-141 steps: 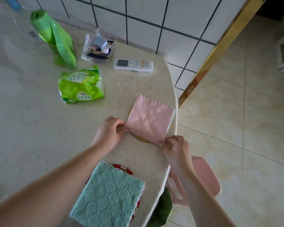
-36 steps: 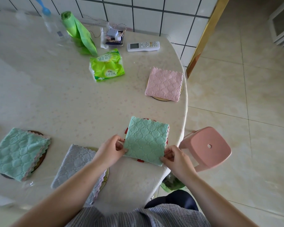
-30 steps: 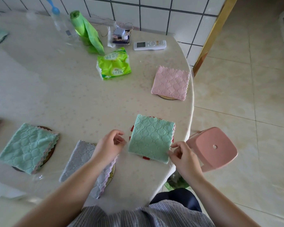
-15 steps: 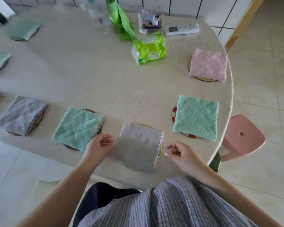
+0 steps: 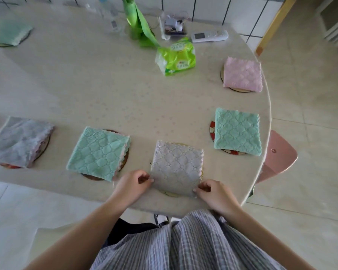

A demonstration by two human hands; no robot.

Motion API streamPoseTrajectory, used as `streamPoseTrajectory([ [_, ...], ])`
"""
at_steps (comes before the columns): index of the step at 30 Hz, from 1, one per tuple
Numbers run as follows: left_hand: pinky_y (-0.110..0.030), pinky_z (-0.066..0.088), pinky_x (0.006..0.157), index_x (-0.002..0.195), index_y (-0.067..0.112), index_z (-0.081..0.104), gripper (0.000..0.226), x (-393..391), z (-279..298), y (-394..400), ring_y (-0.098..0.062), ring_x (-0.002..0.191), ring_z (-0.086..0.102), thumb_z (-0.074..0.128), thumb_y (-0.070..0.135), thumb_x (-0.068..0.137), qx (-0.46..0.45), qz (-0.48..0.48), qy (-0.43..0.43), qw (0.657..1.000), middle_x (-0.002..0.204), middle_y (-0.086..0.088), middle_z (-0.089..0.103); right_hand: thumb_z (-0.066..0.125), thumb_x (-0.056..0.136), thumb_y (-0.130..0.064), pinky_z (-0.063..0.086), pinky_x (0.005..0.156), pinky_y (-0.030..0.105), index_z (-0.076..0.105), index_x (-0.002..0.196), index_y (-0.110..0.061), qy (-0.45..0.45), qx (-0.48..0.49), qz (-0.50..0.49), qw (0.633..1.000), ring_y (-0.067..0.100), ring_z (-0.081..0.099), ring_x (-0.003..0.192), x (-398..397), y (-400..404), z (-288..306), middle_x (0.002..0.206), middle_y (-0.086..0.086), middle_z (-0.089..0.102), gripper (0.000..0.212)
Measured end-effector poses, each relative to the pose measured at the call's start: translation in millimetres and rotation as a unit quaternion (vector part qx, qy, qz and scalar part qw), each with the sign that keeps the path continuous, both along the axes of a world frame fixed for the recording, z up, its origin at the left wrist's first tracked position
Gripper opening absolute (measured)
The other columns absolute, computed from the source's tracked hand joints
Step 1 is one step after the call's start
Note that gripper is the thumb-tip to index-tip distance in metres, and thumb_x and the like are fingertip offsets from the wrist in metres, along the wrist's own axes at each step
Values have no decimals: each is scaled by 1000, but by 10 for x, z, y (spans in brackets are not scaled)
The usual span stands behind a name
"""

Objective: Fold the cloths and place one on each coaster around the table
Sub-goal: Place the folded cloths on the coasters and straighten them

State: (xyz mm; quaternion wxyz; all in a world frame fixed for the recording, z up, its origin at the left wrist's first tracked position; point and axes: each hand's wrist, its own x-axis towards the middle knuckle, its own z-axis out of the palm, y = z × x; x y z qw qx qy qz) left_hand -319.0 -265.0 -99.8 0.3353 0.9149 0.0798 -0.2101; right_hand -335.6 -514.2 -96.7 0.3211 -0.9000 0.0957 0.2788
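- A green tissue pack (image 5: 175,57) lies on the round table (image 5: 105,90) at about 12 o'clock from the person; its label carries printed characters too small and blurred to read.
- A white remote control (image 5: 209,36) with a small screen lies at 1 o'clock near the wall; its button markings cannot be read.
- A folded grey cloth (image 5: 176,168), quilted in a diamond pattern with a scalloped edge, lies directly in front of the person, at 6 o'clock on the table, on a yellowish coaster (image 5: 171,194) that peeks out beneath it.
- The left hand (image 5: 133,184) pinches the cloth's near left corner with curled fingers.
- The right hand (image 5: 215,193) pinches the near right corner in the same way.
- A mint green cloth (image 5: 237,131) covers a red-and-white coaster (image 5: 213,130) at 3 o'clock.
- A pink cloth (image 5: 242,75) lies on a tan coaster (image 5: 240,90) at 2 o'clock, near the table's edge.
- Another mint green cloth (image 5: 98,152) lies on a dark brown coaster (image 5: 90,176) at 8 o'clock.
- A second grey cloth (image 5: 18,141) lies on a coaster at 9 o'clock.
- A blurred green cloth (image 5: 8,33) lies at 10 o'clock.
- A pink stool (image 5: 277,156) stands just beside the table at 3 o'clock.
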Motion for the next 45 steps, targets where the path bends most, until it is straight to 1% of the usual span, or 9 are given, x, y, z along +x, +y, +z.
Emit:
streamPoseTrajectory([
  [5, -20, 28, 50, 60, 32, 48, 29, -10, 0, 34, -3, 58, 48, 65, 33, 83, 5, -26, 1, 1000, 58, 9, 52, 59, 84, -37, 33, 52, 18, 56, 70, -29, 2, -15, -7, 1000, 13, 56, 74, -5, 41, -16, 72, -10, 58, 17],
  [11, -15, 31, 52, 71, 27, 55, 16, -30, 13, 46, -4, 63, 52, 64, 32, 84, -9, -26, -12, 1000, 66, 10, 56, 59, 85, -36, 35, 53, 17, 61, 77, -26, -7, -14, -28, 999, 10, 56, 73, -43, 58, 20, 73, -11, 61, 13],
  [17, -22, 43, 66, 85, 24, 63, 2, -59, 149, 264, -6, 74, 59, 62, 26, 86, -83, 48, -16, 995, 81, 9, 64, 57, 89, -28, 41, 57, 22, 58, 82, -23, -108, 84, -121, 983, 10, 58, 67, -78, 94, 249, 72, -3, 63, 8],
  [24, -25, 40, 63, 82, 22, 63, 6, -171, 472, 771, -14, 70, 57, 61, 19, 87, -116, 281, -64, 951, 74, 2, 63, 59, 88, -29, 36, 50, 18, 58, 80, -26, -110, 171, -21, 979, 1, 48, 48, 225, 474, 406, 59, -4, 57, 9],
  [29, -24, 41, 62, 89, 12, 62, 6, -367, 488, 1086, -16, 71, 58, 62, 17, 87, -121, 347, -66, 928, 81, -5, 63, 56, 89, -28, 33, 49, 18, 60, 82, -26, -107, 178, 35, 978, -1, 46, 47, 335, 773, 380, 58, -7, 56, 9],
  [33, -25, 42, 65, 84, 18, 62, 3, -377, 413, 1451, -18, 76, 59, 62, 17, 87, -123, 353, -55, 926, 82, -6, 64, 55, 91, -22, 31, 45, 12, 62, 86, -24, -81, 197, 63, 975, 0, 45, 44, 314, 1055, 411, 61, -7, 56, 9],
  [38, -39, 49, 77, 82, 27, 64, 5, 91, 216, 2071, -20, 78, 62, 62, 24, 86, -89, 259, -15, 962, 80, 0, 68, 56, 91, -25, 40, 47, 18, 60, 86, -36, -88, 163, 24, 982, 2, 49, 47, 457, 1506, 360, 75, -6, 66, 13],
  [41, -31, 49, 80, 78, 30, 62, 10, 513, 91, 2361, -14, 84, 65, 66, 23, 84, -63, 108, 43, 991, 82, 9, 68, 55, 90, -32, 51, 60, 32, 56, 87, -42, -77, 108, -44, 990, 14, 58, 58, 559, 1807, 276, 79, -9, 67, 11],
  [45, -23, 47, 65, 74, 31, 63, 13, 859, 85, 2490, -1, 71, 63, 62, 38, 85, -8, -121, 114, 986, 74, 10, 68, 55, 90, -35, 43, 58, 19, 63, 102, -27, -29, 47, -112, 992, 1, 55, 66, 542, 2113, 128, 82, -15, 64, 16],
])
